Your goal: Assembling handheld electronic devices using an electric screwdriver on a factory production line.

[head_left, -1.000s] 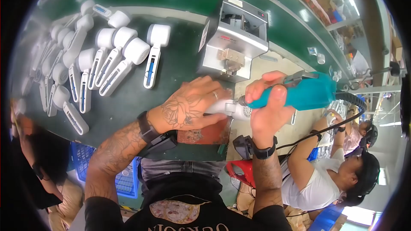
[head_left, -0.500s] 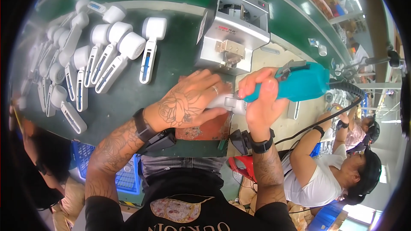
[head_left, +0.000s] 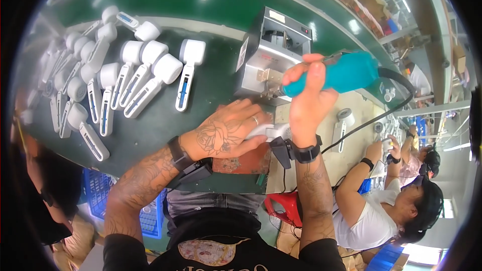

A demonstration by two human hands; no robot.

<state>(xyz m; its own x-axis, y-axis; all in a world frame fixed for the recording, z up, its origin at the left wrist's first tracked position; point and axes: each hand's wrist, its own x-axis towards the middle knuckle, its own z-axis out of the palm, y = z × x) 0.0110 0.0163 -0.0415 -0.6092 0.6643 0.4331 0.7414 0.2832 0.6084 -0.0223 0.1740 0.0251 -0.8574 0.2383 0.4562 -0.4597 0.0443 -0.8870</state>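
Left hand [head_left: 223, 133], half curled, grips one shower head [head_left: 259, 131]. Right hand [head_left: 312, 105] wraps tight round one driver [head_left: 351, 73]. Counter [head_left: 145, 143]: one machine [head_left: 253, 65], over ten other shower heads [head_left: 186, 83].

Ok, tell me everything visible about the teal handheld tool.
The teal handheld tool has a rounded, smooth, plastic-looking body, a darker strip along its upper side and a black cable leaving its rear. The right hand grips its front part. Its front end points left, near the grey machine; whether they touch is unclear.
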